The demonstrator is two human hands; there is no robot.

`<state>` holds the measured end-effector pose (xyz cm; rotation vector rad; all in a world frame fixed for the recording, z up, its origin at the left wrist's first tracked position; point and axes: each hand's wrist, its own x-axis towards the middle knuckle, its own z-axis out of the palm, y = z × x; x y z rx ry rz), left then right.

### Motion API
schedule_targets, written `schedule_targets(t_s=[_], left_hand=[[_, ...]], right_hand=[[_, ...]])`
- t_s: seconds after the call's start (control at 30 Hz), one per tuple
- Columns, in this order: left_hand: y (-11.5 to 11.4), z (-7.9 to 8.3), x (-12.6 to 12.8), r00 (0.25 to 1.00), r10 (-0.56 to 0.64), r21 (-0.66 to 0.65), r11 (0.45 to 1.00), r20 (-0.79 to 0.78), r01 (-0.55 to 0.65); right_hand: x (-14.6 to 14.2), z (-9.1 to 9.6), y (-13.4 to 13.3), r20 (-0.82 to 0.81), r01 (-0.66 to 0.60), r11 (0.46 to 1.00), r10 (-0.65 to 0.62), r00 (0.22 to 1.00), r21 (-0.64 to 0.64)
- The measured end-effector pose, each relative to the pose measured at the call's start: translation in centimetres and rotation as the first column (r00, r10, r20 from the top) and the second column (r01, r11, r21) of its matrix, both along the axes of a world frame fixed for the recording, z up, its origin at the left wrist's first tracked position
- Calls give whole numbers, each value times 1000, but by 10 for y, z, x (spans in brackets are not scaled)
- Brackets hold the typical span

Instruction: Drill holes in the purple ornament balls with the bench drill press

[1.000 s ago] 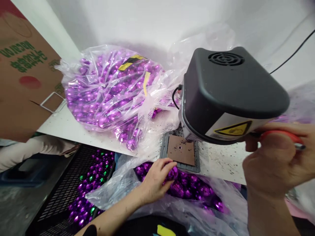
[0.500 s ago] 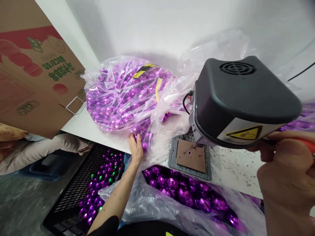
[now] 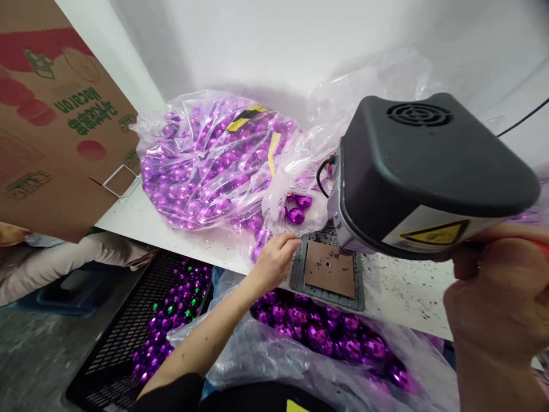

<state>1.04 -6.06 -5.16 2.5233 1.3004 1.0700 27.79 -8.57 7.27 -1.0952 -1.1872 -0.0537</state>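
Note:
My left hand (image 3: 274, 260) is at the mouth of a clear plastic bag (image 3: 206, 160) full of shiny purple balls. Its fingers are drawn together, pointing right at the bag's lower edge; what they pinch, if anything, is hidden. Just above the fingertips, a few purple balls (image 3: 295, 216) lie in the bag's opening. On the right, my right hand (image 3: 497, 292) is wrapped around the red handle (image 3: 535, 253) of a black-housed bench machine (image 3: 441, 166). Under the machine head sits a grey base with a brown square plate (image 3: 329, 269) that has a small hole.
Below the table edge, an open plastic bag of larger faceted purple balls (image 3: 317, 335) lies before me. A black crate (image 3: 107, 343) with purple and green balls stands at lower left. A cardboard box (image 3: 64, 143) and another person's leg (image 3: 86, 260) are on the left. Dark crumbs litter the white table (image 3: 403, 286).
My left hand has moved right, from beneath the bag to its opening near the plate. Purple balls now show at the bag's mouth. My right hand stays on the handle.

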Motion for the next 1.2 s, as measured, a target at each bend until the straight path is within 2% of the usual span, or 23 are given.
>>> schedule_targets(t_s=[0.03,0.1,0.2,0.3,0.33,0.4,0.47,0.53,0.6,0.63,0.67,0.73,0.8,0.83,0.93,1.0,1.1,1.2], left_hand=[[14,2,8,997,-17,-47,999,-82,13],[47,4,22,983,69,-151,984,-172,-96],[90,3,34,973,123,-339,922,-198,-186],[107,4,36,980,100,-413,896,-174,-164],[107,5,34,987,100,-429,891,-126,-146],[97,10,27,989,113,-526,849,97,-46],[80,15,19,900,154,-651,740,409,169],[59,20,13,746,222,-698,584,628,414],[39,22,10,620,291,-678,438,728,591],[30,22,10,575,322,-659,382,752,648],[23,21,11,543,346,-641,340,765,688],[13,19,13,523,368,-631,305,769,713],[7,15,18,566,348,-663,337,747,669],[4,13,21,606,323,-686,380,727,621],[-1,7,32,743,236,-709,569,627,417],[-5,3,39,827,195,-689,667,527,282],[-9,0,49,912,145,-634,759,383,145],[-10,-2,56,949,83,-533,841,304,97]], right_hand=[[-1,2,0,3,-18,999,18,1000,33],[-2,5,1,28,-31,997,29,999,74],[-2,9,-1,62,0,999,-2,998,40],[-2,10,-4,48,-30,999,31,998,-21],[-2,10,-5,39,-42,998,44,998,-44],[-2,10,-6,28,-52,996,54,998,-69],[-3,11,-5,33,-52,997,54,998,-62],[-3,11,-2,46,-48,999,48,998,-14],[-4,11,1,51,-47,999,45,998,26],[-4,11,2,47,-51,998,50,998,35],[-4,11,3,37,-59,998,57,998,37],[-4,11,3,15,-78,997,77,997,27],[-3,12,2,1,-90,996,90,996,9],[-3,12,1,-2,-92,996,92,996,-5],[-4,14,-1,-12,-94,995,94,995,-40],[-5,14,-1,-23,-106,994,105,994,-41],[-5,14,0,-35,-121,992,120,992,-29],[-4,13,-1,-32,-114,993,113,993,-36]])
